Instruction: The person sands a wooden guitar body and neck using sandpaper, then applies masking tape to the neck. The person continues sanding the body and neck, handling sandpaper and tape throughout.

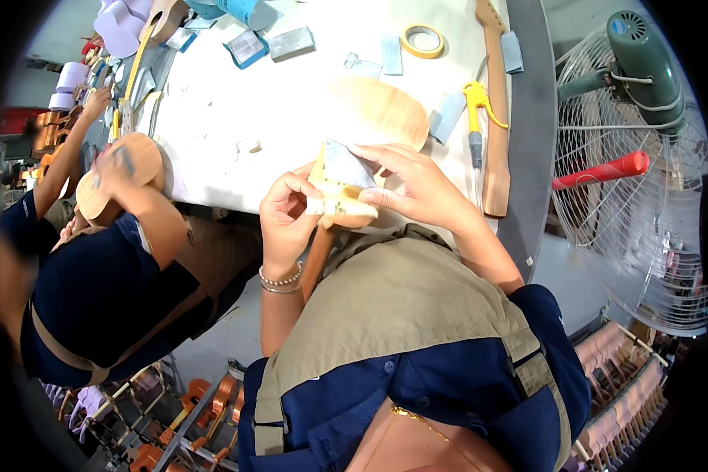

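Note:
Between my two hands, above the table's near edge, is a bent piece of sandpaper (349,167), grey on one face and yellowish with dark marks on the other. My left hand (285,206) is closed, thumb and fingers pinching its left, yellowish edge. On the opposite side my right hand (405,182) grips the grey part between thumb and fingers. Just beyond my hands lies a pale wooden instrument body (385,110), its near part hidden. A brown wooden neck (317,256) shows below my left hand, beside my wrist.
On the white-covered table (212,149) are yellow tape (422,41), a grey sanding block (292,44), a yellow air gun (477,98) and a long wooden neck (495,126). A caged fan (629,181) stands right. At left, a co-worker's blurred hand (114,173) works on another body (141,157).

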The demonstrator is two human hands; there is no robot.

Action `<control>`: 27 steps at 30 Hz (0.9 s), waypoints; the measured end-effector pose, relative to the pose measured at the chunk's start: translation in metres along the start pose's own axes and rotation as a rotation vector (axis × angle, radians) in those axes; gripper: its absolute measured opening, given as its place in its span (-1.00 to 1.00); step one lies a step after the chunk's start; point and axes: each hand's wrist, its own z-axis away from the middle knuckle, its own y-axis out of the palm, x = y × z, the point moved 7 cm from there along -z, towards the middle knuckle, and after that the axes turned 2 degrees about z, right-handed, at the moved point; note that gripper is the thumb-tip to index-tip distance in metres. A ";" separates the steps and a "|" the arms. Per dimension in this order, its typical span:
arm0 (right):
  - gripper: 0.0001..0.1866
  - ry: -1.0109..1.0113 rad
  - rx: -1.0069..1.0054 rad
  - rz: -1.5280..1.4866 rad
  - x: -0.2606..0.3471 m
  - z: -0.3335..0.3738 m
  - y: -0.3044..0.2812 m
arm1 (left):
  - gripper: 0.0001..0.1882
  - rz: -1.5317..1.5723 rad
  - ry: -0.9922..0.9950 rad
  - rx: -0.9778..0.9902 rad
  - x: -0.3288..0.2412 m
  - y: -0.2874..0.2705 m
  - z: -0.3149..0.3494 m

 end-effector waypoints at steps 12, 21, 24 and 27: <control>-0.63 0.137 -0.049 -0.525 -0.019 0.001 0.015 | -0.56 -0.217 -0.252 -0.178 0.011 -0.005 -0.003; -0.37 0.183 -0.227 -0.358 -0.014 0.001 0.013 | -0.62 0.112 -0.146 -0.336 0.010 0.005 -0.007; -0.37 0.405 -0.194 -0.778 -0.043 0.006 0.024 | -0.55 0.082 -0.121 -0.384 0.007 0.007 -0.008; -0.57 0.434 -0.155 -0.808 -0.050 0.007 0.026 | -0.58 -0.083 -0.139 -0.281 0.011 0.008 -0.009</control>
